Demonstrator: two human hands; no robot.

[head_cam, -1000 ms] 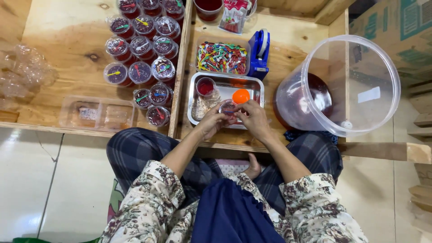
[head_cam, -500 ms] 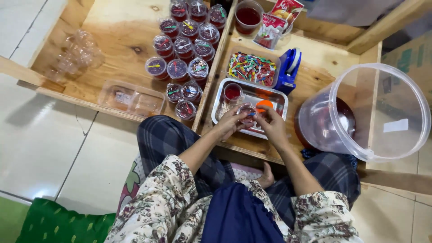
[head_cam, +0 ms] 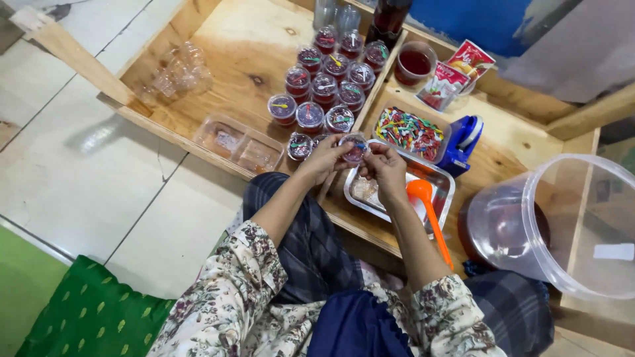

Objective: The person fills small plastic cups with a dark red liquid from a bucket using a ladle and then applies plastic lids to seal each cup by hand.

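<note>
Sitting on a pale tiled floor (head_cam: 86,172), a person works over a low wooden bench (head_cam: 245,46) split by a raised wooden divider (head_cam: 370,106) running from upper centre down toward mid frame. A green patterned cushion (head_cam: 92,317) lies lower left.

Left hand (head_cam: 324,158), mid frame: fingers curled, pinching the near-left edge of a small lidded cup of red jelly (head_cam: 355,148). Right hand (head_cam: 385,168), just right of it: fingers bent in, tips on the cup's right side. The cup is held between both hands, above the divider at the upper-left corner of a metal tray (head_cam: 444,188). Can't tell whether the lid is fully pressed down.

Left of the divider: a cluster of filled lidded jelly cups (head_cam: 331,86), upper centre. Further left, empty clear cups (head_cam: 175,73), and a clear rectangular container (head_cam: 238,142) at the bench's near edge.

Right of the divider: an orange spoon (head_cam: 426,208) rests in the tray, handle pointing lower right. Above the tray, a clear box of coloured bits (head_cam: 410,132), a blue tape dispenser (head_cam: 463,142) beside it, a cup of red liquid (head_cam: 415,63) and red sachets (head_cam: 456,76) at top. A large clear plastic bucket (head_cam: 569,225) lies tipped at right.
</note>
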